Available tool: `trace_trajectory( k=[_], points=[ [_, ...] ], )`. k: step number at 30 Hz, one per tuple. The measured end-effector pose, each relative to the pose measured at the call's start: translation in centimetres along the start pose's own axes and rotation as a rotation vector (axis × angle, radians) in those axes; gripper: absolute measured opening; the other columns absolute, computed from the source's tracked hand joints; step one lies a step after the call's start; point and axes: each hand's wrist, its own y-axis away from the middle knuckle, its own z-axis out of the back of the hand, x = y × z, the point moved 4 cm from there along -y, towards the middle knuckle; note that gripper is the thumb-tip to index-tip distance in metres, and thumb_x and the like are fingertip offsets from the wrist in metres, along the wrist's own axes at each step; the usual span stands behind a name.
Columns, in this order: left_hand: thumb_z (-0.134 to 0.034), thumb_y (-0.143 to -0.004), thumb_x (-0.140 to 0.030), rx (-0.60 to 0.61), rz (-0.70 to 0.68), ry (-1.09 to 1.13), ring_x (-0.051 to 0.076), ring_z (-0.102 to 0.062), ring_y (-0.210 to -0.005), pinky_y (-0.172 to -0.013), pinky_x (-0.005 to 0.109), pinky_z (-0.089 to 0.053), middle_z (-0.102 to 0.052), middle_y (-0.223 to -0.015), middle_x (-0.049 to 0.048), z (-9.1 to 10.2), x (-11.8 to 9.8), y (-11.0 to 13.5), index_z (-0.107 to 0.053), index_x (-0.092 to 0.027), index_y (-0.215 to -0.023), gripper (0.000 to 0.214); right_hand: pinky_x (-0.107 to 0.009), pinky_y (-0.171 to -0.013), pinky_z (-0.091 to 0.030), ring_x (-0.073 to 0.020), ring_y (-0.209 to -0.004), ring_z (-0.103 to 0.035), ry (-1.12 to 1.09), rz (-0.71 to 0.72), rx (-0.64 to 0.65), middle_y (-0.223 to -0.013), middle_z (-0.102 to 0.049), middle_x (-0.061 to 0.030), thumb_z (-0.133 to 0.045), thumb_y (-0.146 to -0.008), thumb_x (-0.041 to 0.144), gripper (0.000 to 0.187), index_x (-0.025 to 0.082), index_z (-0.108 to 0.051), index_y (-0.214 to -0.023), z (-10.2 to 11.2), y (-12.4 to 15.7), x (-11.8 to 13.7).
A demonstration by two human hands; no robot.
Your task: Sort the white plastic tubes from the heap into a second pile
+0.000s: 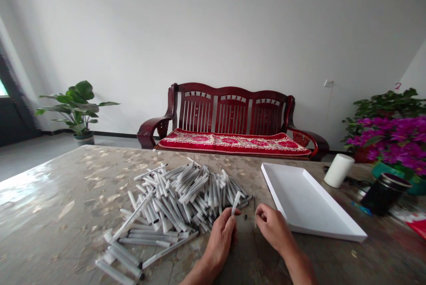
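Note:
My left hand (222, 234) is closed on a slim pen-like tube (236, 202), whitish and translucent, its upper end tilted to the right. Just to the right, my right hand (271, 227) has its fingers curled in a pinch on a thin dark rod (254, 207) that stands nearly upright. A small black piece (245, 217) lies on the table between the hands. Left of them spreads a large heap of similar tubes (179, 192), whitish-grey, many with dark ends. Some loose tubes (124, 258) lie at the heap's near left side.
A shallow white box (309, 196) sits right of my hands on the patterned table (66, 214). Further right stand a white cylinder (338, 170), a black container (385, 194) and purple flowers (399, 138). Beyond the table is a wooden bench (231, 116) with a red cover.

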Motion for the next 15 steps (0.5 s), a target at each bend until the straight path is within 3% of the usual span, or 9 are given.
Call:
trace_trajectory(
  k=[2, 4, 7, 10, 15],
  points=[
    [-0.042, -0.090, -0.060, 0.025, 0.002, -0.051, 0.013, -0.040, -0.049, -0.050, 0.024, -0.034, -0.042, -0.056, -0.0071, -0.2, 0.3, 0.0, -0.061, -0.016, -0.113, 0.054, -0.024, -0.051, -0.034, -0.0145, -0.053, -0.052, -0.228, -0.057, -0.043, -0.056, -0.055, 0.0034, -0.052, -0.085, 0.041, 0.021, 0.023, -0.059, -0.075, -0.1, 0.0, 0.2],
    [-0.043, -0.092, -0.054, 0.022, -0.060, -0.158, 0.015, -0.050, -0.059, -0.058, 0.025, -0.041, -0.053, -0.064, -0.0029, -0.3, 0.1, 0.1, -0.064, -0.017, -0.109, 0.046, -0.023, -0.043, -0.031, -0.0124, -0.046, -0.046, -0.448, -0.155, -0.045, -0.057, -0.051, 0.0049, -0.047, -0.087, 0.060, 0.039, 0.023, -0.059, -0.085, -0.7, 0.2, 0.5],
    [-0.044, -0.094, -0.043, 0.028, -0.201, -0.337, 0.020, -0.061, -0.083, -0.079, 0.028, -0.045, -0.068, -0.087, 0.0050, -0.5, -0.3, 0.3, -0.067, -0.019, -0.096, 0.033, -0.021, -0.037, -0.022, -0.0097, -0.043, -0.038, -0.676, -0.244, 0.057, -0.061, -0.049, 0.0059, -0.044, -0.082, 0.078, 0.059, 0.023, -0.059, -0.095, -2.2, 0.5, 1.7],
    [-0.042, -0.095, -0.040, 0.044, -0.234, -0.459, 0.021, -0.063, -0.083, -0.078, 0.029, -0.045, -0.071, -0.089, 0.0069, -0.7, -0.2, 0.3, -0.067, -0.020, -0.088, 0.033, -0.020, -0.041, -0.025, -0.0087, -0.046, -0.036, -0.724, -0.221, 0.109, -0.058, -0.044, 0.0070, -0.051, -0.076, 0.083, 0.063, 0.022, -0.058, -0.086, -3.2, 0.7, 2.7],
    [-0.042, -0.094, -0.041, 0.070, -0.158, -0.486, 0.019, -0.060, -0.077, -0.072, 0.028, -0.042, -0.069, -0.080, 0.0051, -0.7, -0.4, 0.1, -0.069, -0.018, -0.082, 0.038, -0.022, -0.046, -0.028, -0.0090, -0.048, -0.034, -0.731, -0.144, 0.120, -0.052, -0.035, 0.0088, -0.053, -0.073, 0.086, 0.064, 0.022, -0.051, -0.071, -3.5, 0.4, 2.9]
  ],
)
